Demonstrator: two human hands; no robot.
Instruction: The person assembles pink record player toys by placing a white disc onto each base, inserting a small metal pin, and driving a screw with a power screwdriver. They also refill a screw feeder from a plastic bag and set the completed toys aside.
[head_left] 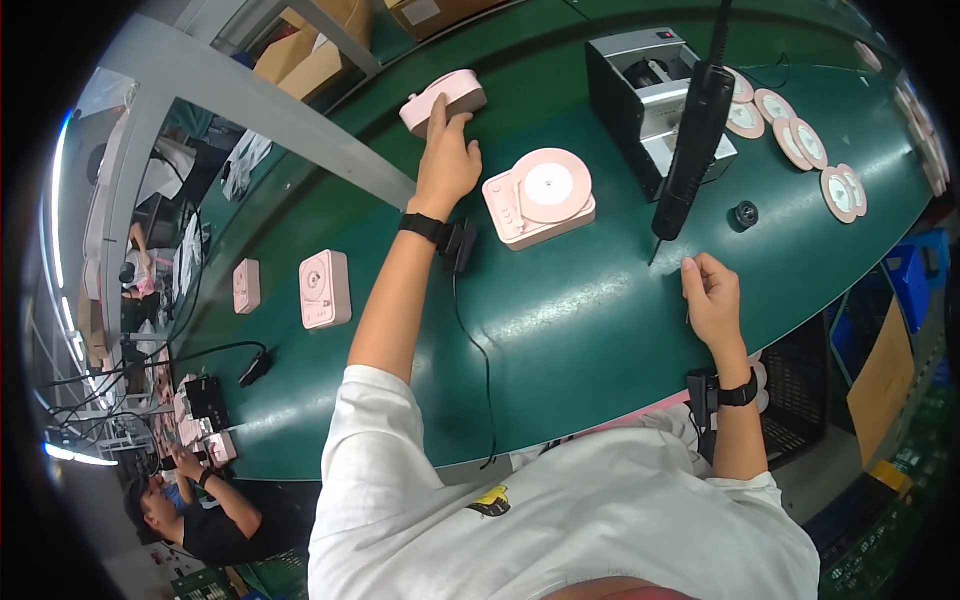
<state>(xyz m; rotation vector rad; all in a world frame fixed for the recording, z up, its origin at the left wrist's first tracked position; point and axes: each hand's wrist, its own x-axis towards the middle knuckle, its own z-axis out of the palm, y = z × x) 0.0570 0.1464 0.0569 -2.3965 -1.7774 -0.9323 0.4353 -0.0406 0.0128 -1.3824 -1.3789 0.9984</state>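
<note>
My left hand (449,165) reaches to the far side of the table, its fingertips touching a pink mini record player (462,95). These fingers look stretched out, and the thumb stands clear of the player. Nearer to me a second pink record player (541,196) lies face up, with a pale disc and a tonearm on top. My right hand (714,303) is closed over the table, thumb and finger together; what is in it, if anything, I cannot make out. Just beyond it hangs a black electric screwdriver (690,150), its bit pointing down.
A grey-and-black machine (655,105) stands behind the screwdriver. Beside it lie a small black round part (744,214) and several pink discs (808,143). Two more pink players (325,290) sit to the left. A grey post (270,90) rises there, and a co-worker (215,520) sits farther left.
</note>
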